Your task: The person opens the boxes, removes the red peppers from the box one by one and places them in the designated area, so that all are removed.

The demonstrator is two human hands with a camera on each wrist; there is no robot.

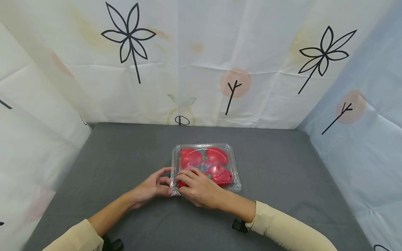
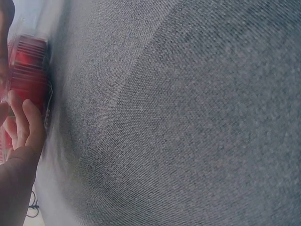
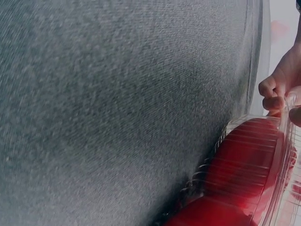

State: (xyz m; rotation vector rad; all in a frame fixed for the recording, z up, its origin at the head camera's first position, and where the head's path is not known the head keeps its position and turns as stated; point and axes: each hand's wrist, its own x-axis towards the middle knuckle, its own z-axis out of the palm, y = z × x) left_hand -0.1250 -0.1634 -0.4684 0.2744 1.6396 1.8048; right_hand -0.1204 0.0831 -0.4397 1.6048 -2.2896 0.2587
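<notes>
A clear plastic clamshell box (image 1: 237,181) lies on the grey table, with several large red fruit-like pieces (image 1: 216,157) inside. Green bits show between the pieces, under a glossy lid. My left hand (image 1: 154,188) holds the box's left side, fingers curved at the rim and thumb near the front corner. From the front, my right hand (image 1: 199,190) reaches over the front left part, its bent fingers on the lid and its thumb at the edge, gripping that corner. In the right wrist view, the left hand (image 3: 282,82) has curled fingers at the rim.
The grey cloth table top (image 1: 276,164) spreads around the box. Behind it hangs a pale printed curtain (image 1: 201,52), with further curtain panels along both sides.
</notes>
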